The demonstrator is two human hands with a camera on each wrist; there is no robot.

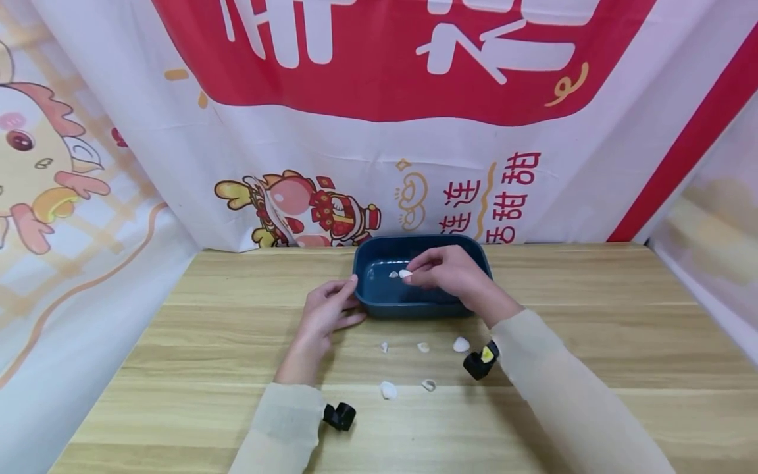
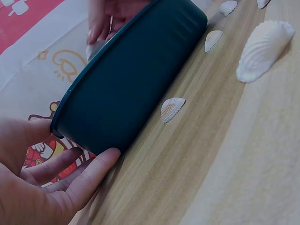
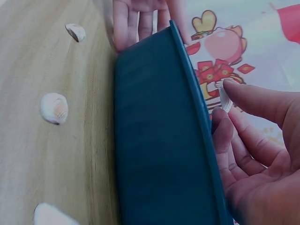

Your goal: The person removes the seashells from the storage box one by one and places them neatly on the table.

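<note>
Over the inside of a dark blue-green rectangular bin (image 1: 379,308), my right hand (image 1: 441,271) pinches a white seashell (image 1: 405,274) between thumb and fingers. A small seashell (image 1: 393,274) shows on the bin's floor just left of it. My left hand (image 1: 324,309) touches the bin's left end from outside. In the left wrist view, its thumb (image 2: 35,129) meets the rim and a fairly straight finger (image 2: 96,176) rests low against the wall. The right wrist view shows the held shell (image 3: 225,98) upright at the fingertips, above the rim.
In front of the bin, several pale seashells lie on the wooden table (image 1: 225,355) in two loose rows: a ribbed shell (image 1: 460,344) at back right, a white shell (image 1: 388,390) and a curved shell (image 1: 429,384) nearer. A printed cloth (image 1: 331,145) hangs close behind the bin.
</note>
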